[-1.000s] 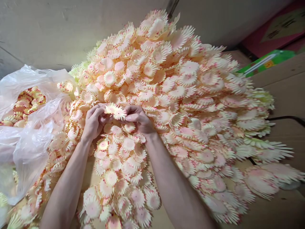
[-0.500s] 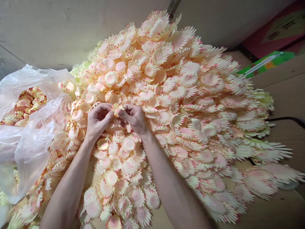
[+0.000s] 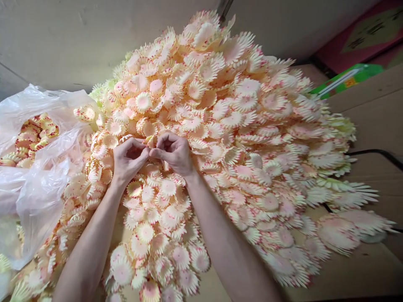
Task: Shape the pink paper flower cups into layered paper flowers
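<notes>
Between my hands is a small yellowish artificial flower petal piece [image 3: 148, 140] with a fringed, red-flecked edge. My left hand [image 3: 128, 158] is closed in a pinch on its left side. From the right, my right hand [image 3: 175, 154] also pinches it, thumb tip meeting the left thumb. Much of the piece is hidden by the fingers. Around both hands spreads a large heap of fringed petal pieces [image 3: 217, 113], cream with pinkish centres. Below the hands, between my forearms, lie more loose petal pieces [image 3: 170, 218].
A clear plastic bag [image 3: 44, 180] with smaller red-edged pieces [image 3: 36, 136] lies at the left. Behind the heap rises a grey wall [image 3: 94, 33]. At the right are cardboard [image 3: 374, 121], a green packet [image 3: 349, 79] and a black cable [image 3: 380, 152].
My fingers have drawn closer together over the petal piece, so less of it shows. The right fingers have curled into a rounder pinch. The view has shifted slightly.
</notes>
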Tool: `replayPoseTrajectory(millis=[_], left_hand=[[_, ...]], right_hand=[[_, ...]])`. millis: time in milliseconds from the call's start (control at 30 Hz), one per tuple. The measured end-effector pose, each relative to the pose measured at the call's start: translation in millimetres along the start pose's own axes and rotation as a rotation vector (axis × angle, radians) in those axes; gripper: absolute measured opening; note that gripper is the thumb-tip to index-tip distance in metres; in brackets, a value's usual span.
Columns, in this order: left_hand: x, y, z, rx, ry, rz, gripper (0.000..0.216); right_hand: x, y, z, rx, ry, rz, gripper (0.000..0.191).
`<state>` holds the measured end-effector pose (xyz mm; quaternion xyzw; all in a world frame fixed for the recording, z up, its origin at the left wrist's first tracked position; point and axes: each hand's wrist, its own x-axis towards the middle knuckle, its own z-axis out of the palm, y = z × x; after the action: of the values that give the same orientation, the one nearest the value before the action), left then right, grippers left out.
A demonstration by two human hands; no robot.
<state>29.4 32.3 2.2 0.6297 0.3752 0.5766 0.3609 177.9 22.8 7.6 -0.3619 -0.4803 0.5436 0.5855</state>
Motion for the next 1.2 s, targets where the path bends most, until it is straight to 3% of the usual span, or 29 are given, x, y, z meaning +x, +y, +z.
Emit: replayPoseTrajectory(millis=[167,333,433,633,800,1100,1200], left_hand=[[-0.4,3.0,1.0,-0.017,-0.042,-0.001,0.025],[2.0,-1.6,-1.6,-0.201,0.107,-0.172,0.022],[2.9,-3.8,-1.9,-0.24,0.13,-0.241,0.024],[3.4,0.6,1.7,-0.152,0.151,-0.135,0.033],[3.9,1.6,2.0,-0.153,0.151,-0.117,0.034],[2.3,-1.5,2.6,-0.19,0.053,-0.12,0.043],[2.8,-1.6,1.7,-0.178,0.051,-0.1,0.042]], right_hand=[[-0.4,-1.6,1.5,-0.026,0.031,0.042,0.036],[-0.3,-4.6,-4.1,0.008,-0.054,0.103,0.037],[0.2,-1.3,-4.5,-0.051,-0.027,0.106,0.036],[1.9,4.6,-2.8,-0.037,0.062,0.055,0.037],[0.0,3.2,-2.3,-0.049,0.013,0.008,0.025],[-0.3,3.4,2.4,-0.094,0.109,0.065,0.058],[0.4,4.7,3.0,-0.098,0.107,0.077,0.052]])
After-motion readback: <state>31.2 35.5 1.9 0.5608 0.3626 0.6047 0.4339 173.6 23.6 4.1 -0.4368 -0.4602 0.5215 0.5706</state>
